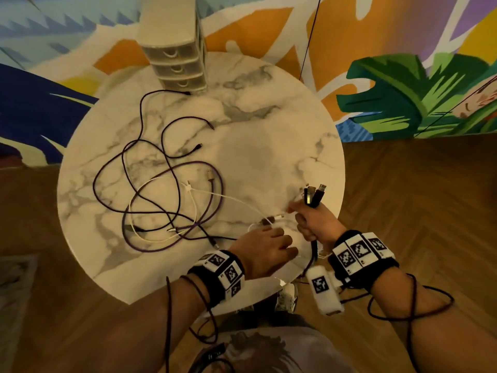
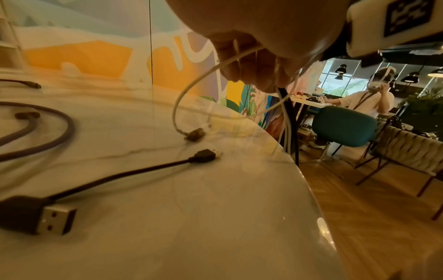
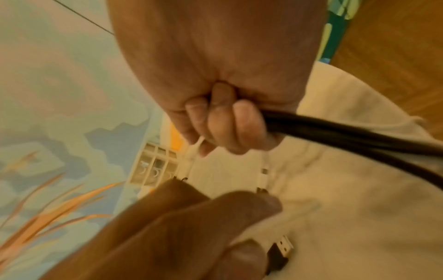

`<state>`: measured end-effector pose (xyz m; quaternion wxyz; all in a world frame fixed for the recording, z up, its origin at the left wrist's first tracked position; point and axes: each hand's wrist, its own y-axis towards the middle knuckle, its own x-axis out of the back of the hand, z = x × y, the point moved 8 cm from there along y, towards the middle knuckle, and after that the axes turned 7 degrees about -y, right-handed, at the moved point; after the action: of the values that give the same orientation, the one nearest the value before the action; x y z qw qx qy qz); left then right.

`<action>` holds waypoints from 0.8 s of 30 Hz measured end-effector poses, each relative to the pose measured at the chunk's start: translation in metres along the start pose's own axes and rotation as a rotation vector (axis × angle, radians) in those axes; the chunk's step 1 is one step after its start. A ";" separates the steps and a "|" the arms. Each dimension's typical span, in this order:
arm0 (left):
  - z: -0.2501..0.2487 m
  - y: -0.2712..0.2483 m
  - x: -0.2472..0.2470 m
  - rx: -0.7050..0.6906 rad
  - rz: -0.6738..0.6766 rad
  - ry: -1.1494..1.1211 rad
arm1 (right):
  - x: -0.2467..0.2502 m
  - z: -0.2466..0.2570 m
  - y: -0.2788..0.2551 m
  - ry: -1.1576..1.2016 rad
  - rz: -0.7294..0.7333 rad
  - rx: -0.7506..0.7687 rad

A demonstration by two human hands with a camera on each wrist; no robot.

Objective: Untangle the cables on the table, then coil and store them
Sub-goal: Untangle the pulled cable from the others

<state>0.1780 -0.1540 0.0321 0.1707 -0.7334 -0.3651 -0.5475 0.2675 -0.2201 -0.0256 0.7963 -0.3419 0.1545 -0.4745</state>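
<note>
Head view: your right hand (image 1: 313, 222) grips a bundle of dark plug ends (image 1: 314, 195); feed the thin white cable (image 1: 215, 196) in gently, since the tangle lies mid round marble counter (image 1: 269, 117).

Left-wrist view: your left hand (image 2: 251, 62) pinches the white cable; its fingertips are blurred.

Right-wrist view: the fist is closed on a thick black cord (image 3: 335, 130); the plugs are hidden.

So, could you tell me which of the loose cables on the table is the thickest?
The purple braided cable, curled in a wide loop mid-table. It is visibly fatter than the thin black cables and the slim white cable crossing it.

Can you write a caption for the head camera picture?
Right hand grips gathered cable ends beside tangled cables on marble table.
</note>
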 end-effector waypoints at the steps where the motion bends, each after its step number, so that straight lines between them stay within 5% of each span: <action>1: 0.002 -0.002 0.003 0.002 -0.022 0.003 | 0.005 0.000 0.001 -0.041 -0.036 -0.007; 5: -0.002 0.002 0.020 -0.027 -0.129 0.016 | 0.002 -0.028 0.003 -0.318 0.067 -0.119; 7: -0.005 0.003 0.015 -0.058 -0.117 0.001 | -0.014 -0.028 0.000 -0.342 0.214 -0.072; 9: -0.003 0.002 0.007 -0.030 -0.063 -0.028 | -0.015 -0.009 -0.001 -0.239 0.197 0.040; 12: 0.037 -0.003 0.011 0.411 -0.111 -0.357 | 0.003 0.017 -0.006 -0.128 0.020 0.164; 14: 0.078 -0.016 0.014 0.903 -0.338 -0.999 | 0.004 0.030 -0.015 -0.278 -0.042 0.288; 16: 0.103 -0.017 0.031 1.090 -0.656 -1.418 | -0.011 0.033 -0.024 -0.401 0.014 0.362; 20: 0.132 -0.002 0.103 0.960 -1.049 -1.612 | -0.036 0.009 -0.026 -0.627 0.109 0.348; 24: 0.143 -0.019 0.153 0.941 -1.224 -1.381 | -0.037 0.000 -0.027 -0.629 0.211 0.336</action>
<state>0.2812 0.0053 0.1227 -0.1138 -0.4357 -0.8708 0.1974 0.2317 -0.1965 -0.0096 0.8944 -0.3177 -0.1435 -0.2803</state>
